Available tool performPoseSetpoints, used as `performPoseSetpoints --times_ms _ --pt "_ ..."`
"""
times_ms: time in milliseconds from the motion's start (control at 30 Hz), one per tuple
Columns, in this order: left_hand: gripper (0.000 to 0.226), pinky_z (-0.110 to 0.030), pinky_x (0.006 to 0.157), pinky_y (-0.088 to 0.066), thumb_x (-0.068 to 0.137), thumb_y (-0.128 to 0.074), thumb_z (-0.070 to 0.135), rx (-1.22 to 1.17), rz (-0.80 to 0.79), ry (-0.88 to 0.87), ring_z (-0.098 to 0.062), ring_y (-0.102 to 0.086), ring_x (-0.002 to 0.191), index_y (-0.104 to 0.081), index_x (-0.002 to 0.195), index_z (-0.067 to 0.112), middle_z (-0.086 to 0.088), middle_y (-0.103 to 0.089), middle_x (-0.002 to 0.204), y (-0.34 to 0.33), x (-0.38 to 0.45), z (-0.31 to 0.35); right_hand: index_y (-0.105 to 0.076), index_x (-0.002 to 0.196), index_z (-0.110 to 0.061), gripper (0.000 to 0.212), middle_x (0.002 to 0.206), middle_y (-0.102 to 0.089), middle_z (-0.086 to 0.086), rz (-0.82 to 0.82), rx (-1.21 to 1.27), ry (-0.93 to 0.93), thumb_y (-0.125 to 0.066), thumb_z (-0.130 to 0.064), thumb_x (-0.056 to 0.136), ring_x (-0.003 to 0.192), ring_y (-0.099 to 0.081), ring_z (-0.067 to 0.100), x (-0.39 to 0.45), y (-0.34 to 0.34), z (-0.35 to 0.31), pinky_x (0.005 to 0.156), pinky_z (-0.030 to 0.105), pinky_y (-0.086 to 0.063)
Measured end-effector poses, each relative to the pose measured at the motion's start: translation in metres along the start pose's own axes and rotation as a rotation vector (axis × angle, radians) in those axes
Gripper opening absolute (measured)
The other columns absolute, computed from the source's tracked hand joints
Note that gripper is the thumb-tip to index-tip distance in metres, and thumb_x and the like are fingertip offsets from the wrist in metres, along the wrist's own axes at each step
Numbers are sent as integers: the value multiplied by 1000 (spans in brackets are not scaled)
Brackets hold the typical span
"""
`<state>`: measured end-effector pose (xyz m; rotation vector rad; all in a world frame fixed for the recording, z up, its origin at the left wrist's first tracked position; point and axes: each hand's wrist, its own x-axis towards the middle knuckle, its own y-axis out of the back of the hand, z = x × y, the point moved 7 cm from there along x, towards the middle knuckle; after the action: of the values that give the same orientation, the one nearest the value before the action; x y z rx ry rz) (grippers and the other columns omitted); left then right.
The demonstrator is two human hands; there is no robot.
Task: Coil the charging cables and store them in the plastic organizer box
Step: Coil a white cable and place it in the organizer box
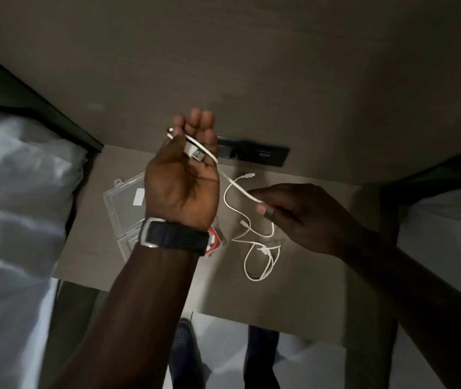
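My left hand (184,175) is raised over the small table, palm toward me, with a white charging cable (240,189) wound across its fingers and the USB plug (195,155) pinned under the thumb. To the right, my right hand (294,214) pinches the same cable a short way along. More white cable (260,248) lies in loose loops on the table below. The clear plastic organizer box (124,204) lies open on the table, partly hidden behind my left wrist. A red cable (214,242) shows just behind the wrist, beside the box.
The table (308,290) is a small brown top between two beds with white bedding (13,220). A black socket strip (254,155) sits on the wall panel behind the hands. My feet and the pale floor show below the table's front edge.
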<state>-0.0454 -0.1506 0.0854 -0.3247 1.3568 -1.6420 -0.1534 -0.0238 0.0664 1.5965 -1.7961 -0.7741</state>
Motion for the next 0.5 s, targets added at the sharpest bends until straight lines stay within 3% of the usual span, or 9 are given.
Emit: performPoseSetpoints --times_ms 67,133,200,233,300,367,433,500 --pt "20 -31 79 -58 102 -37 3 418 -2 -165 -25 -72 85 -56 101 6 -14 -70 92 4 4 -5 -66 118 -27 26 107 -73 -8 -41 -32 61 -53 -33 96 95 -67 12 8 7 -16 76 27 -51" --pt "17 -40 80 -56 104 -38 4 997 -121 -347 -29 -68 85 -54 103 4 -15 -67 91 1 -2 -12 -69 106 -25 18 99 -73 -8 -52 -76 119 -55 -28 95 91 -67 12 18 23 -28 73 30 -50" --pt "16 -45 77 -54 103 -41 10 1526 -290 -403 -26 -67 79 -56 98 7 -8 -68 84 3 -12 -29 -71 99 -25 15 88 -67 -10 -14 -123 154 -58 -21 92 80 -61 6 26 45 -33 68 27 -45" --pt "18 -42 70 -52 103 -42 13 1672 -317 -362 -20 -66 70 -56 92 10 -3 -67 76 8 -14 -34 -72 97 -24 16 83 -61 -11 2 -138 156 -59 -18 90 76 -55 2 29 55 -33 66 24 -40" --pt "26 -31 56 -44 103 -45 22 1635 -258 -158 -9 -56 52 -58 83 12 5 -60 61 18 -15 -34 -74 93 -24 12 79 -54 -13 4 -152 146 -64 -19 89 73 -56 5 33 69 -29 64 24 -38" --pt "44 -23 46 -33 102 -44 36 1369 -193 130 -9 -39 40 -65 76 8 4 -45 47 26 -18 -36 -74 91 -26 6 81 -61 -10 -16 -133 125 -69 -25 89 75 -63 12 35 76 -21 65 31 -47" --pt "58 -19 38 -21 99 -39 51 1093 -233 427 -8 -23 37 -65 72 7 4 -32 45 23 -29 -46 -76 92 -27 12 85 -68 -6 33 -67 94 -69 -35 88 78 -66 13 39 83 -13 68 38 -51" --pt "49 -20 39 -16 99 -38 45 716 -315 610 -7 -17 39 -62 74 11 7 -29 47 5 -43 -53 -79 93 -22 20 85 -72 -3 99 64 55 -69 -39 87 79 -68 10 43 83 -6 69 39 -52"
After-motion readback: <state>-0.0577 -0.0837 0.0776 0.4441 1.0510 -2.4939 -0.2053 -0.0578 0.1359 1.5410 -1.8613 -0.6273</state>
